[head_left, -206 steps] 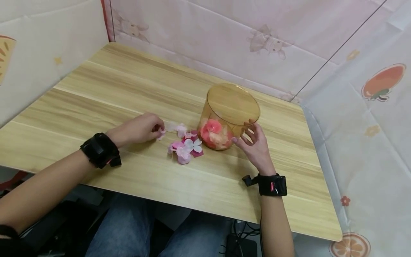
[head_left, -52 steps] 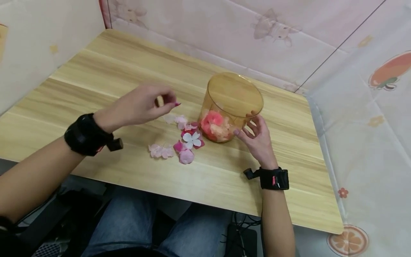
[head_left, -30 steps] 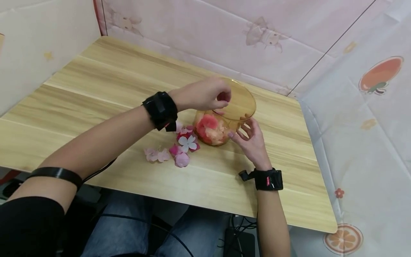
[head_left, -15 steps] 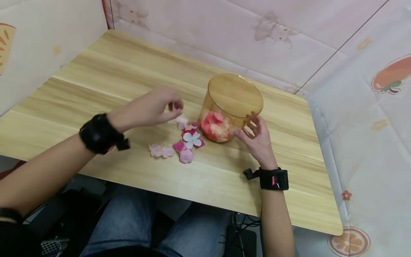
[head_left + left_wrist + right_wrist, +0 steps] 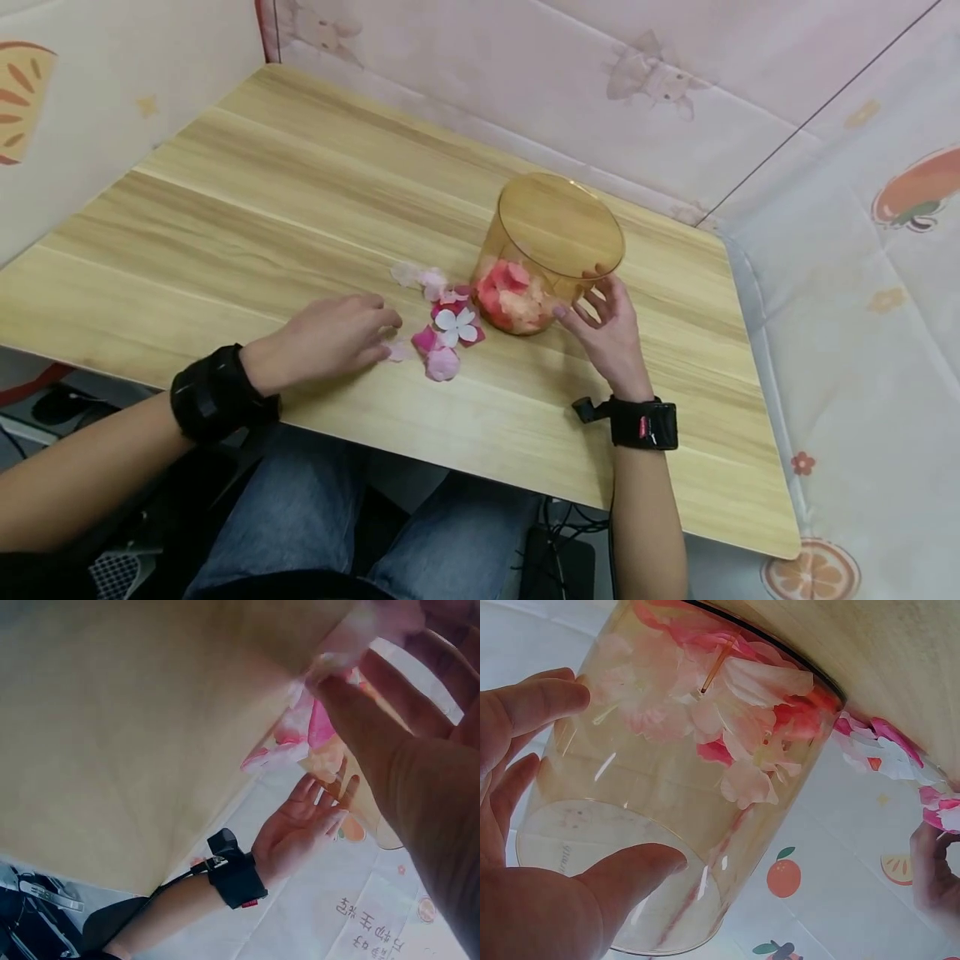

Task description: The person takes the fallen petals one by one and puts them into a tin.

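Note:
In the head view my left hand (image 5: pixel 330 342) is low over the table, left of a small pile of artificial flowers (image 5: pixel 456 325) in white, pink and magenta. Its thumb and fingertips pinch a pale pink artificial flower (image 5: pixel 397 350), blurred between them in the left wrist view. A clear amber jar (image 5: pixel 562 225), open at the top, stands just right of the pile. Red, pink and peach flowers (image 5: pixel 735 712) lie inside at its bottom. My right hand (image 5: pixel 603 333) holds the jar's right side, thumb in front and fingers round the wall near the rim.
A wood-grain table (image 5: pixel 300 183) bears everything, its front edge close to my legs. Pale petals (image 5: pixel 420 279) lie behind the pile. Printed cloth walls (image 5: pixel 480 83) stand round the back and sides. Cables (image 5: pixel 570 533) hang below the front edge.
My left hand went over the jar's mouth with a small magenta petal, came back without it, then dropped to the pale pink flowers in front. My right hand has stayed on the jar.

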### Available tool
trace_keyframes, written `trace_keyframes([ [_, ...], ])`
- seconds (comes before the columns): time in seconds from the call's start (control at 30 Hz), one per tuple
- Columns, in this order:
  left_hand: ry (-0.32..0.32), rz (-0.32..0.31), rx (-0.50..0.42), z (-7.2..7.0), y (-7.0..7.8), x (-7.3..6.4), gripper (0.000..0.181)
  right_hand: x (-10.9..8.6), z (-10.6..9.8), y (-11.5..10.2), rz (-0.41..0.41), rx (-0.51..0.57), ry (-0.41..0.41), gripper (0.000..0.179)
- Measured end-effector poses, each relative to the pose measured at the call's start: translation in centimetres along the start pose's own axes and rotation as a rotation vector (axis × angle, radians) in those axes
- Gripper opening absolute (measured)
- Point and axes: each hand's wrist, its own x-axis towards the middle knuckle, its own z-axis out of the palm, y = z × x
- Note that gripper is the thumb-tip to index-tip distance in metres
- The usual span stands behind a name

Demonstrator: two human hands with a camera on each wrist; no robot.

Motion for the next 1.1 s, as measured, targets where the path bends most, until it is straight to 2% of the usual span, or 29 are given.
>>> trace_keyframes([
  [0.17, -0.029, 0.006, -0.026, -0.3, 0.0, 0.0, 0.002, -0.3, 0.0, 0.2, 0.004, 0.006, 0.008, 0.080],
  [0.3, 0.000, 0.027, -0.064, -0.3, -0.2, -0.1, 0.009, -0.2, 0.1, 0.1, 0.002, 0.013, 0.010, 0.078],
  [0.37, -0.001, 0.015, -0.107, -0.5, -0.2, 0.0, 0.012, -0.2, 0.2, 0.1, 0.005, 0.017, 0.004, 0.078],
  [0.47, 0.009, -0.006, -0.183, -1.4, -0.2, 0.3, 0.009, -0.3, 0.3, 0.1, 0.016, 0.013, -0.010, 0.080],
  [0.53, 0.055, 0.000, -0.236, -2.5, -0.1, 0.9, 0.007, -0.4, 0.4, 0.0, 0.025, 0.006, -0.015, 0.082],
  [0.6, 0.142, 0.045, -0.271, -3.9, 0.2, 2.0, 0.009, -0.4, 0.4, 0.0, 0.031, 0.003, -0.018, 0.084],
  [0.73, 0.325, 0.153, -0.331, -7.1, 1.5, 5.1, 0.009, -0.3, 0.3, 0.0, 0.028, 0.003, -0.019, 0.086],
  [0.8, 0.366, 0.190, -0.371, -8.6, 2.6, 7.0, 0.010, -0.3, 0.4, 0.1, 0.024, 0.006, -0.020, 0.086],
  [0.87, 0.361, 0.210, -0.413, -9.8, 3.8, 9.1, 0.012, -0.3, 0.4, 0.2, 0.020, 0.011, -0.019, 0.085],
  [0.93, 0.327, 0.221, -0.440, -10.4, 5.0, 11.1, 0.013, -0.3, 0.5, 0.3, 0.018, 0.017, -0.020, 0.086],
  [1.03, 0.261, 0.247, -0.424, -10.5, 6.3, 13.8, 0.013, -0.1, 1.0, 0.4, 0.020, 0.018, -0.029, 0.087],
  [1.1, 0.230, 0.282, -0.389, -10.2, 6.7, 15.1, 0.013, 0.0, 1.3, 0.4, 0.023, 0.015, -0.035, 0.088],
])
